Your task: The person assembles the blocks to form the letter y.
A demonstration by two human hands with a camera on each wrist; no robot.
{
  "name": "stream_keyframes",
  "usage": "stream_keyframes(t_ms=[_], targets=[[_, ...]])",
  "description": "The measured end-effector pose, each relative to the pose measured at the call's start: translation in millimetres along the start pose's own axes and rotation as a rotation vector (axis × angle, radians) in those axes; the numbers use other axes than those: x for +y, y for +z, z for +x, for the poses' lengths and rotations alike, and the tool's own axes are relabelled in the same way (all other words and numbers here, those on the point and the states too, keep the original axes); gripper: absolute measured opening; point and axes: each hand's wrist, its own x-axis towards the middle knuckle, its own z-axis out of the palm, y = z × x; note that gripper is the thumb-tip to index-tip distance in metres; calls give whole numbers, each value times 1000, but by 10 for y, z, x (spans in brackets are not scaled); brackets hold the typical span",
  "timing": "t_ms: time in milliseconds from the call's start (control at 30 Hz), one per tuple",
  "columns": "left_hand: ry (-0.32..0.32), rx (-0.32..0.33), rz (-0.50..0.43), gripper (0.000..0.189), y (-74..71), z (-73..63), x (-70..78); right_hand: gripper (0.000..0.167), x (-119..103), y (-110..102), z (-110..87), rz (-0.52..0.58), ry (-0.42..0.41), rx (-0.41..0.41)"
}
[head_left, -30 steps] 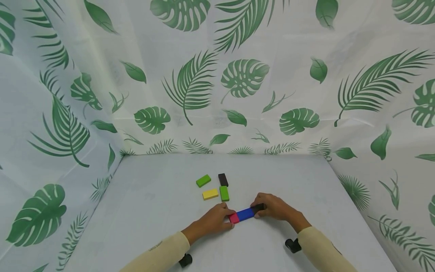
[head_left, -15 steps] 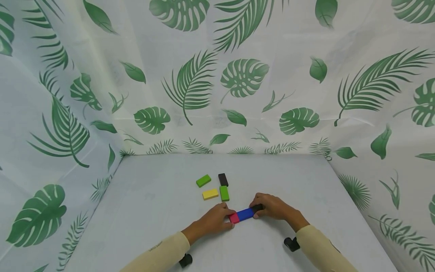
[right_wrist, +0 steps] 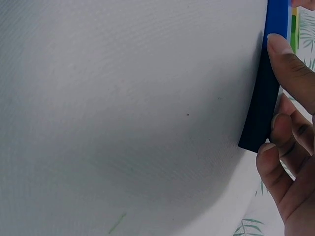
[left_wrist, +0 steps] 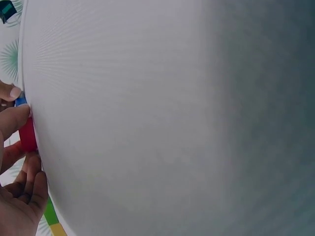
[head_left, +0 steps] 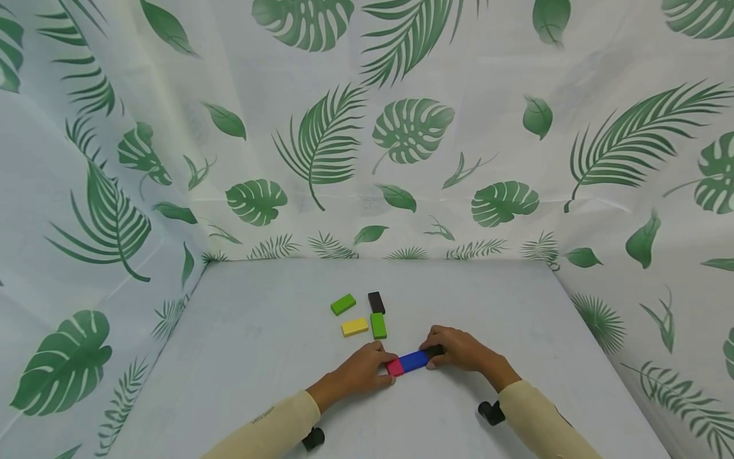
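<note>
A red block (head_left: 395, 368), a blue block (head_left: 414, 361) and a black block (head_left: 436, 351) lie end to end in a slanting row on the white table. At the row's left end, my left hand (head_left: 358, 371) pinches the red block between thumb and fingers. My right hand (head_left: 463, 350) grips the black block at the other end. In the right wrist view, the right thumb (right_wrist: 293, 69) presses near where the black and blue blocks meet. Fingers cover part of the red and black blocks.
Behind the row lie a yellow block (head_left: 355, 327), a green block (head_left: 378, 326), a second black block (head_left: 376, 303) and another green block (head_left: 343, 305). Leaf-patterned cloth (head_left: 367, 146) walls the table (head_left: 258, 287) at the back and sides.
My right hand has shifted very slightly left with the black block, towards the blue one. The left hand and the loose blocks have stayed in place.
</note>
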Motion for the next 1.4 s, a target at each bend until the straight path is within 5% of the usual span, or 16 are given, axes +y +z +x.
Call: stream_keyframes(t_ms=[867,1067,1267,1400], targets=[[16,-6,1,45,-27,-1,10,34,22,23,-2,-10,-4,0],[-21,-35,-11,52,-39,2,19,34,10,16,-2,-10,6,0],[-26,-95,-13,62,-127,-23,-5,35,42,34,3,-15,1,-4],[11,-77,-43,54,-205,-53,-43,36,68,48,7,-14,1,-4]])
